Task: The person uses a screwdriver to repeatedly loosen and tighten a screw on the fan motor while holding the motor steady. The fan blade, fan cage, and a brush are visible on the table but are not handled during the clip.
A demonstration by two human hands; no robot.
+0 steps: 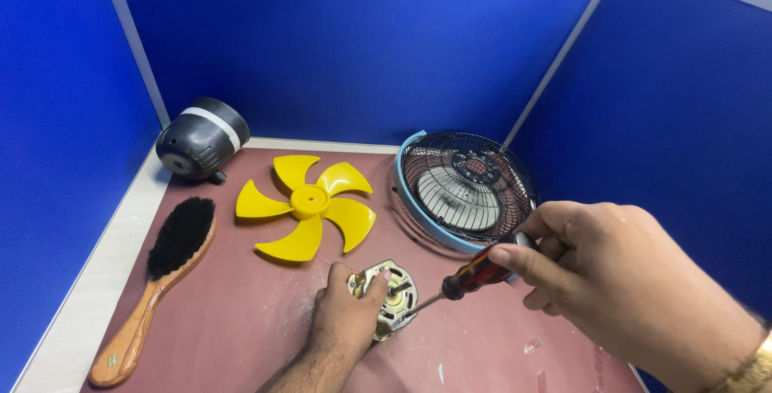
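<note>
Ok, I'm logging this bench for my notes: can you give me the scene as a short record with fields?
left hand: grips small fan motor on brown mat
right hand: holds screwdriver, tip at the motor
behind: yellow fan blade, wire fan guard, dark motor housing
left edge: wooden-handled brush
surround: blue partition walls

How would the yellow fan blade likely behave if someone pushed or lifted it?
The yellow fan blade looks like thin moulded plastic, so probably light. It lies flat on the brown mat, so a push would likely slide it, not roll it. Its thin vanes might flex.
</note>
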